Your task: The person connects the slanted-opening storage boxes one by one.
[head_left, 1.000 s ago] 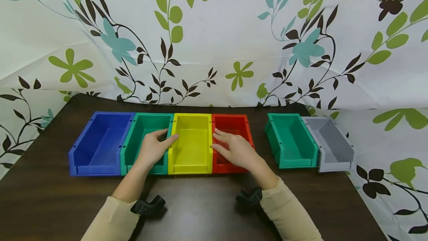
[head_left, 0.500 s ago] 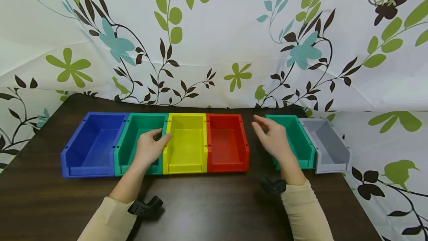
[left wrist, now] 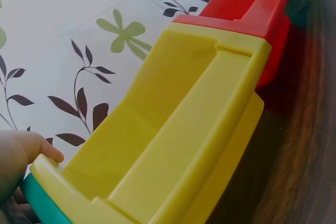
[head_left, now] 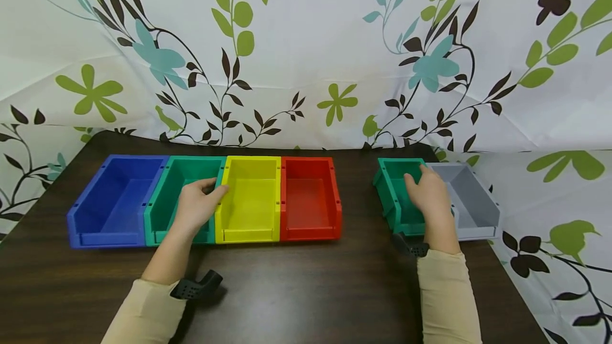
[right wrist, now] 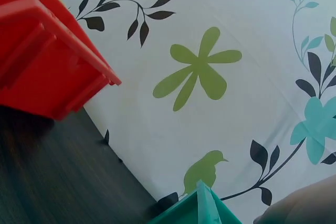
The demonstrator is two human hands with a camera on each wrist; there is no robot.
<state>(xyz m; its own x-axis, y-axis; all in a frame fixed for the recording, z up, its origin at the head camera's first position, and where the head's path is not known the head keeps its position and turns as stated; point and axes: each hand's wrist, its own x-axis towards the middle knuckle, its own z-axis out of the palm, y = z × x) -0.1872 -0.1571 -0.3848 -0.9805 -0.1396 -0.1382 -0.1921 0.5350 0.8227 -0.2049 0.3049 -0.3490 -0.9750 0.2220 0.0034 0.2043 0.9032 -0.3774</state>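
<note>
In the head view, my left hand [head_left: 197, 203] straddles the touching side walls of a green storage bin [head_left: 160, 215] and a yellow storage bin [head_left: 251, 203]. Its thumb lies over the yellow rim and its fingers are on the green side, pinching the walls; the left wrist view shows the thumb [left wrist: 44, 148] at that rim. At the right, my right hand [head_left: 432, 195] is over the side of a second green bin [head_left: 399, 190], beside a grey bin [head_left: 470, 200]. Its thumb and forefinger are apart, the other fingers hidden.
A blue bin [head_left: 119, 200] adjoins the left green bin, and a red bin [head_left: 311, 200] adjoins the yellow one. Dark wooden table [head_left: 296, 291] shows between the red bin and the right pair. A patterned cloth [head_left: 287, 57] hangs behind.
My right hand has left the red bin and moved right to the second green bin. The left hand keeps its place at the green and yellow walls. The head view has shifted slightly.
</note>
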